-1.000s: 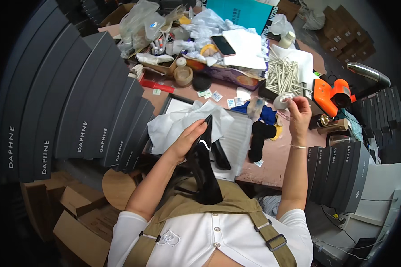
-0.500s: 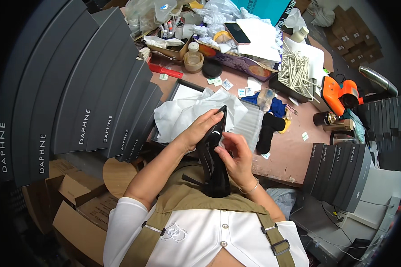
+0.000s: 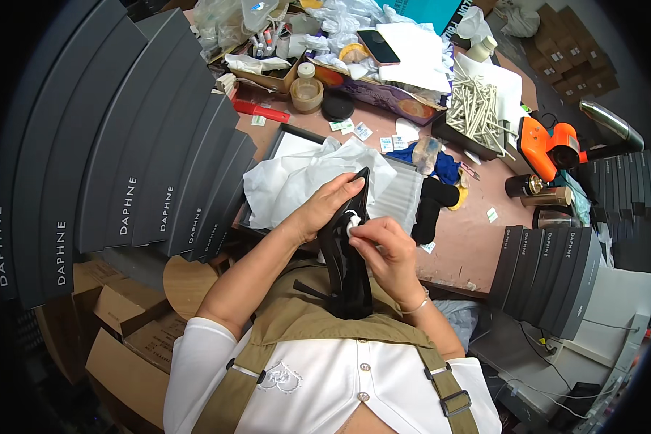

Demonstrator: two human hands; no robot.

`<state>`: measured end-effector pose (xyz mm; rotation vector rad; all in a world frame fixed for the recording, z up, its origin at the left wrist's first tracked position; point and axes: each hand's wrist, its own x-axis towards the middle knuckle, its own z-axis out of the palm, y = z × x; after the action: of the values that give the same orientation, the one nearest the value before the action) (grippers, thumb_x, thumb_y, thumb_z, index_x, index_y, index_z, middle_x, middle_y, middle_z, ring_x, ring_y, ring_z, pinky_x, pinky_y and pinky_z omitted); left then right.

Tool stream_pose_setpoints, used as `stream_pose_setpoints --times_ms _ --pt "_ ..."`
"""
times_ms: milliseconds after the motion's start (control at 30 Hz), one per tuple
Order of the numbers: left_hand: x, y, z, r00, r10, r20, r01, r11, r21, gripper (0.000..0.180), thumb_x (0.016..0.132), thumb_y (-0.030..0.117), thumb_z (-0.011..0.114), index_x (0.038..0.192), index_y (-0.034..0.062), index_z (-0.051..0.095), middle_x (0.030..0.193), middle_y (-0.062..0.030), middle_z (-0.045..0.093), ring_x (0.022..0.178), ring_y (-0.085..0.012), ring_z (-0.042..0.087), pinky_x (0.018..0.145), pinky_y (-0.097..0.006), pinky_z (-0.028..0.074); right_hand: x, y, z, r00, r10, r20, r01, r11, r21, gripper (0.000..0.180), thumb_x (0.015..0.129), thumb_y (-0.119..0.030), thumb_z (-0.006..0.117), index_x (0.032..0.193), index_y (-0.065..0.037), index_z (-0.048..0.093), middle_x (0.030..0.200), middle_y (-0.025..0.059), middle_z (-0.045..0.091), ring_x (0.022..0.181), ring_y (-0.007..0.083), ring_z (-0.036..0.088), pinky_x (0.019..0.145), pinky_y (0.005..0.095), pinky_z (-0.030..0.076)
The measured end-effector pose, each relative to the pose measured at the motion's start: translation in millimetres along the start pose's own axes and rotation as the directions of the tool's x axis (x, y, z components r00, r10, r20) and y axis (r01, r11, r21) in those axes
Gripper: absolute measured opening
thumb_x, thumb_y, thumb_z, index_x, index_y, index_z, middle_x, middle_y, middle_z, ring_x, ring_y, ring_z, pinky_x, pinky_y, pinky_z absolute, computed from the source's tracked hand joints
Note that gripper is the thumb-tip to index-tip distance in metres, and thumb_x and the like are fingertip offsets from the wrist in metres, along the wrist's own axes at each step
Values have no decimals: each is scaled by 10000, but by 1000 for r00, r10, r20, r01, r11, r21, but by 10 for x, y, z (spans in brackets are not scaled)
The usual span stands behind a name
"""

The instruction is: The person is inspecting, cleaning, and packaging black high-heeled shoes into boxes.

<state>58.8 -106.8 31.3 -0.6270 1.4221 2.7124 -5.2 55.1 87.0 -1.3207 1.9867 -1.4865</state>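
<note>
Two bare hands are at one glossy black shoe (image 3: 346, 271), which is over the person's khaki apron (image 3: 296, 322), in front of the near edge of the pinkish table (image 3: 477, 235). Its pointed toe is tilted up and away from the body, and its thin heel sticks out to the left. The left hand (image 3: 328, 208) is closed around the front of the shoe, thumb near the tip. The right hand (image 3: 388, 249) has thumb and fingers pressed together, pinching a small white wad (image 3: 353, 221) against the shoe just below the left hand; a bracelet (image 3: 417, 301) circles the right wrist. Beyond the hands, crumpled white paper (image 3: 286, 184) covers part of an open box (image 3: 304, 133). To the right of it are a black cloth (image 3: 428, 217) and a blue cloth (image 3: 448, 171). Farther back are a round black lid (image 3: 337, 107), a capped jar (image 3: 307, 95), a phone (image 3: 378, 47) on top of white sheets (image 3: 416, 65), and a dark box full of pale sticks (image 3: 477, 108). Tall stacks of dark boxes (image 3: 134, 137) rise at the left, with open cardboard boxes (image 3: 126, 376) below them.
</note>
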Motion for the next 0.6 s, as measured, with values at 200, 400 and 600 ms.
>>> stream_pose_setpoints --times_ms 200,400,600 --pt "-27 61 67 999 -7 -41 9 999 49 447 968 353 506 1273 26 476 945 16 573 778 -24 545 656 -176 459 -103 15 33 989 -147 -5 144 973 -180 250 753 19 698 995 -32 663 840 95 570 725 248 561 646 332 461" --pt "7 37 75 999 21 -32 -18 997 78 458 966 354 510 1280 23 475 946 14 574 792 -25 541 678 -175 453 73 -83 -65 995 38 92 -23 986 -164 182 767 25 675 933 -31 627 823 99 575 728 264 573 632 341 455" --pt "13 14 50 1000 -5 -25 7 999 47 441 967 347 510 1264 22 484 936 20 574 774 -21 543 657 -171 458 31 43 16 988 -152 34 156 958 -242 186 769 19 667 940 -38 621 831 102 570 735 280 581 630 350 459"
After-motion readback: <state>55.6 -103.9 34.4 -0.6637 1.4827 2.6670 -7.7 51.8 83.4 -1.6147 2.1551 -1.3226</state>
